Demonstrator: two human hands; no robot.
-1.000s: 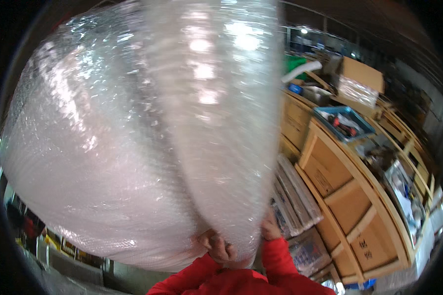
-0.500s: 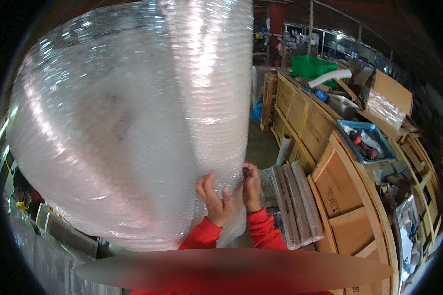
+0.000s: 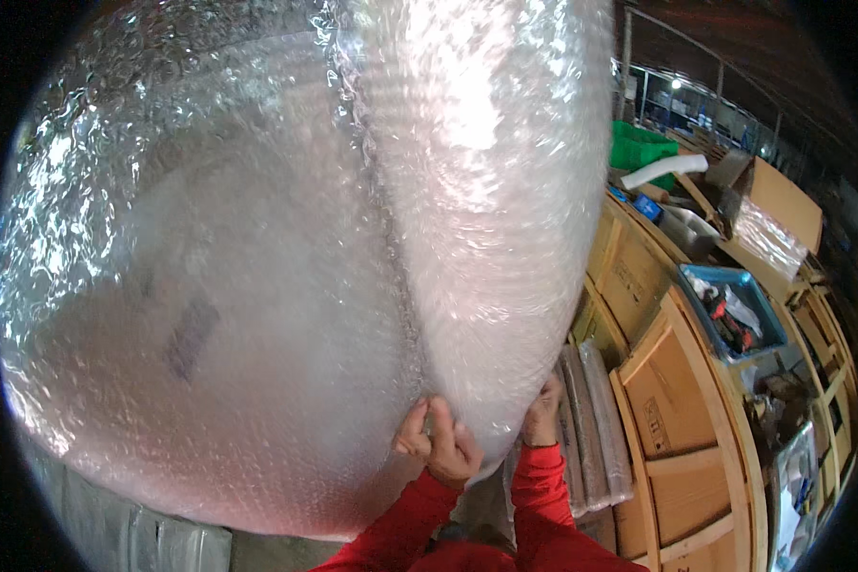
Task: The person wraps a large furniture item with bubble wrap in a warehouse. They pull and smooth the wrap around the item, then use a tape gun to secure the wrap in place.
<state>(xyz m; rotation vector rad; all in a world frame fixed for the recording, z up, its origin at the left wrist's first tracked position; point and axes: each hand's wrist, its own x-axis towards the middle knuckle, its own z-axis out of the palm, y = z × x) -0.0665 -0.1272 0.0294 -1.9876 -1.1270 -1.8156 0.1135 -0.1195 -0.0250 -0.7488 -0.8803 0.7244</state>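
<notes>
Right of the big bundle (image 3: 210, 286), the bubble-wrap roll (image 3: 500, 248) now looms larger (probably being shifted); at its lower end, left hand (image 3: 445, 450) half-curled, right hand (image 3: 543, 415) by its edge, grips unclear.

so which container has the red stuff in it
The blue tray, with red-and-black items inside; the green crate and cardboard box behind it show no red.

A workshop or warehouse: wooden crates (image 3: 679, 410), blue tray (image 3: 757, 349), open cardboard box (image 3: 785, 205).
</notes>
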